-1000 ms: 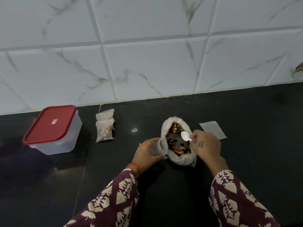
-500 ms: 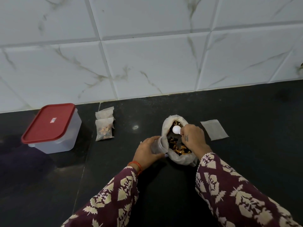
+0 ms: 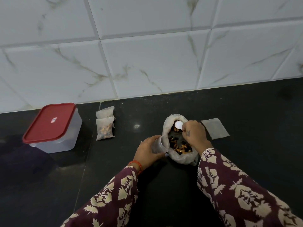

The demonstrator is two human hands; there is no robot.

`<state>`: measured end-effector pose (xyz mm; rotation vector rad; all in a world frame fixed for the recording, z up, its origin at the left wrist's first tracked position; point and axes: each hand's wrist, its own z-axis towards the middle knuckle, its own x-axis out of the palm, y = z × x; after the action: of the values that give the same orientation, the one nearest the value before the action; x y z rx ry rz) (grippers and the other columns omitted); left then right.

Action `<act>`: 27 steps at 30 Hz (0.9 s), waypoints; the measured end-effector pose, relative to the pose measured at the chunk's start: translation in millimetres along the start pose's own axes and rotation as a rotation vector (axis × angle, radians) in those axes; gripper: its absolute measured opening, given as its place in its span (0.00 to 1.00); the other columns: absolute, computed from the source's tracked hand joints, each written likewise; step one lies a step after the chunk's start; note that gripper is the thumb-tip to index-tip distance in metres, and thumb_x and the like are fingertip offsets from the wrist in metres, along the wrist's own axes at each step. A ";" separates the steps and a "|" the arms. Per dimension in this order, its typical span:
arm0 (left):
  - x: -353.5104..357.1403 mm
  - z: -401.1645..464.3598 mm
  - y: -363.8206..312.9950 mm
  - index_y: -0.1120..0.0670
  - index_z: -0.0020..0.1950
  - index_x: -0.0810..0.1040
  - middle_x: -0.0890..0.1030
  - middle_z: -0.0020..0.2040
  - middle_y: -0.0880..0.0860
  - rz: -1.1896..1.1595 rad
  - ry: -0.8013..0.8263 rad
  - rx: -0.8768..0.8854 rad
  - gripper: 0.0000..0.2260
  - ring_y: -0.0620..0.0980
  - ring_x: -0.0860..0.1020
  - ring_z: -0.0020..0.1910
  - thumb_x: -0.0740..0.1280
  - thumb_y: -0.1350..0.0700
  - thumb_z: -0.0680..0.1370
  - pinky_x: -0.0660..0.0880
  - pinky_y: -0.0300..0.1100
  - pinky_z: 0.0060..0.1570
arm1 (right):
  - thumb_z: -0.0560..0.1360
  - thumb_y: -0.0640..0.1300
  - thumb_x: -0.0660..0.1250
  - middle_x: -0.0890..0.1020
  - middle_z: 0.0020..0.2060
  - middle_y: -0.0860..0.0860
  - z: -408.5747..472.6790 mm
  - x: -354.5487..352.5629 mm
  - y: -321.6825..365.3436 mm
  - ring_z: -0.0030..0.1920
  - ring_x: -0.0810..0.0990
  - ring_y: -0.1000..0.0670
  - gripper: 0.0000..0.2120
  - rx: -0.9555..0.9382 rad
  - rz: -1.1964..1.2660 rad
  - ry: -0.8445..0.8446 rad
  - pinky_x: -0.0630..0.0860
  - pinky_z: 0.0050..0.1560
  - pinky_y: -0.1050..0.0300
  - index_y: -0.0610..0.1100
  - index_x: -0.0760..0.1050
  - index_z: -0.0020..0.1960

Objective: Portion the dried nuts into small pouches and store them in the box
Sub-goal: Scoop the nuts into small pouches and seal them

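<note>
A large white bag lies open on the black counter, full of mixed dried nuts. My right hand holds a small white spoon over the bag's far end. My left hand grips a small translucent pouch, its mouth held at the bag's left edge. Two filled pouches lie to the left. An empty flat pouch lies to the right of the bag. The clear box with a red lid stands shut at the far left.
The black counter meets a white marble-tiled wall at the back. A seam in the counter runs down from near the filled pouches toward the front.
My right hand has carried the spoon from the bag's middle to its far end. The left hand and its pouch have stayed put.
</note>
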<state>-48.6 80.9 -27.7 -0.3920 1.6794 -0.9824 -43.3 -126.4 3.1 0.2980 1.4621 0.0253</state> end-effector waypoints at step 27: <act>1.1 -1.1 3.9 0.47 0.70 0.69 0.73 0.64 0.46 -0.001 -0.014 -0.005 0.34 0.44 0.70 0.63 0.76 0.46 0.67 0.67 0.49 0.67 | 0.72 0.40 0.70 0.84 0.46 0.48 -1.1 -7.9 -6.0 0.49 0.81 0.49 0.06 0.049 0.176 0.064 0.78 0.50 0.55 0.46 0.83 0.49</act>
<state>-49.1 83.0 -31.3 -0.4023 1.6700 -0.9745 -46.3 -133.5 9.4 0.4685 1.4979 0.1427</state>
